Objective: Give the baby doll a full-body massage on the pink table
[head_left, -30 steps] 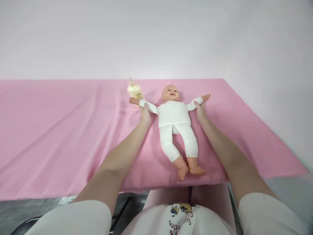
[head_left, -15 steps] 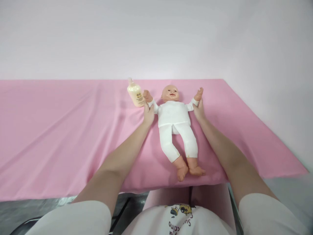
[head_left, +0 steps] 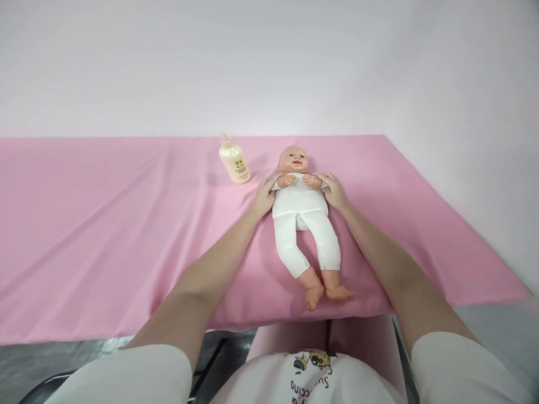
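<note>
In the head view, the bald, flesh-toned plastic baby doll with a white soft-looking body (head_left: 300, 196) lies on its back on the pink cloth-covered counter (head_left: 105, 235), right between the two hands. Its long axis runs from far to near: the head (head_left: 293, 159) is at the far end, and the bare feet (head_left: 324, 290) are by the counter's near edge, set slightly to the right of the head. The left hand (head_left: 265, 194) is against the doll's left side as seen here, and the right hand (head_left: 336, 193) is against its right side, level with the chest. The hands are well apart, with the doll's trunk between them, and neither looks clearly nearer to it than the other. Their fingers rest on the doll's bent arms, whose small fists meet over the chest almost touching; the thumbs are hard to make out, so I cannot tell how firmly either hand closes. The pale-yellow plastic bottle with a narrow top (head_left: 236, 164) is farther left, just beyond the left hand and apart from it.
</note>
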`<control>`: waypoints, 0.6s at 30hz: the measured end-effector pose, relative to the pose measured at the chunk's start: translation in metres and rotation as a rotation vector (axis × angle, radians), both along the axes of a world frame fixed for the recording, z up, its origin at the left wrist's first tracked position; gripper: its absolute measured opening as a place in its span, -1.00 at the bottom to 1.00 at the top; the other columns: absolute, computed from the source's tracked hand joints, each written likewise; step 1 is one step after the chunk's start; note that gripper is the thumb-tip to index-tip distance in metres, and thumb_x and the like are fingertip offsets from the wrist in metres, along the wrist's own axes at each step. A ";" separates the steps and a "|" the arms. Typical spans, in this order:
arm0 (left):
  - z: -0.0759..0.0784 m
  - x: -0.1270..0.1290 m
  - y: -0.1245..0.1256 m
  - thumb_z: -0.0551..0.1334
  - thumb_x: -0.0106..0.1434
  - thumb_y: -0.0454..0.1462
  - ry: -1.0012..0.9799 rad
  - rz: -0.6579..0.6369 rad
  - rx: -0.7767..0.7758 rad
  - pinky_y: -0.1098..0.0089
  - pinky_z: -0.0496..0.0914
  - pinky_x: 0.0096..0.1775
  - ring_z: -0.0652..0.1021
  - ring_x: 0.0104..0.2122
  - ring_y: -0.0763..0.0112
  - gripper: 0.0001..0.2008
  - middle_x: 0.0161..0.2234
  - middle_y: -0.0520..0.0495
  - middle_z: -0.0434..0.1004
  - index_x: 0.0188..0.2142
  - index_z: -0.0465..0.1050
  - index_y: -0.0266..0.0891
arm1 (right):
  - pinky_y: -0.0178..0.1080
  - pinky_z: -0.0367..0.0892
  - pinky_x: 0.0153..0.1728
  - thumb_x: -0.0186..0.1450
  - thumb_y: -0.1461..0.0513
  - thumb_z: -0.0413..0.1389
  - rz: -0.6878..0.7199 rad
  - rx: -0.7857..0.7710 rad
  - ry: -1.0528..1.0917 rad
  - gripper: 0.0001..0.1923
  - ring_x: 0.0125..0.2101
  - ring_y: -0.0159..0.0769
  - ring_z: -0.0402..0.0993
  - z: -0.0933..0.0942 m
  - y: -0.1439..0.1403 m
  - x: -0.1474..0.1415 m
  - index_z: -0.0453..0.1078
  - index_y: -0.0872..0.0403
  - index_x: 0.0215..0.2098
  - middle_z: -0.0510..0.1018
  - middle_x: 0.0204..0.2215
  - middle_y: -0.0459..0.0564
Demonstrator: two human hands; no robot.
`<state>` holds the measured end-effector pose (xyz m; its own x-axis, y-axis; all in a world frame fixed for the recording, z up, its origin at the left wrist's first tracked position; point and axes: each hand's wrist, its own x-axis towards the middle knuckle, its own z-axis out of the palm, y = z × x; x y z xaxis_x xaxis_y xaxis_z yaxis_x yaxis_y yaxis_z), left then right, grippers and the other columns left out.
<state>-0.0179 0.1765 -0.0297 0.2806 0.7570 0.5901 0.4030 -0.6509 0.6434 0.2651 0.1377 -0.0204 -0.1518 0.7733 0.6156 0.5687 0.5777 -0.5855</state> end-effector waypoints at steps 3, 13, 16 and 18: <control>0.001 0.000 -0.001 0.11 0.26 -0.41 0.011 0.009 -0.002 -0.03 0.26 0.30 0.47 0.16 0.13 -0.48 0.13 -0.20 0.50 0.20 0.44 -0.17 | -0.04 0.33 0.26 0.18 0.48 -0.12 -0.008 0.009 -0.008 -0.32 0.10 -0.19 0.45 -0.001 0.001 0.000 0.46 -0.05 0.16 0.53 0.04 0.02; -0.001 -0.001 -0.001 0.25 0.31 -0.17 -0.233 0.046 -0.141 0.07 0.34 0.24 0.49 0.16 0.14 -0.55 0.14 -0.23 0.49 0.16 0.33 -0.20 | 0.00 0.31 0.26 0.24 0.28 0.06 -0.026 -0.113 0.378 -0.51 0.14 -0.14 0.44 -0.012 0.012 0.001 0.32 0.00 0.15 0.52 0.13 0.05; -0.005 -0.003 0.005 0.27 0.30 -0.11 -0.386 0.094 -0.195 0.11 0.36 0.22 0.52 0.11 0.18 -0.61 0.05 -0.22 0.51 0.06 0.33 -0.19 | 0.02 0.34 0.22 0.23 0.18 0.11 -0.044 -0.161 0.517 -0.52 0.09 -0.12 0.47 -0.013 0.015 0.003 0.27 0.02 0.12 0.52 0.08 0.09; -0.006 -0.004 0.008 0.27 0.30 -0.10 -0.480 0.124 -0.218 0.13 0.36 0.23 0.53 0.09 0.21 -0.64 0.04 -0.20 0.51 0.02 0.31 -0.15 | 0.06 0.33 0.23 0.22 0.14 0.14 -0.074 -0.176 0.586 -0.51 0.09 -0.09 0.47 -0.012 0.016 0.005 0.25 0.02 0.11 0.51 0.06 0.12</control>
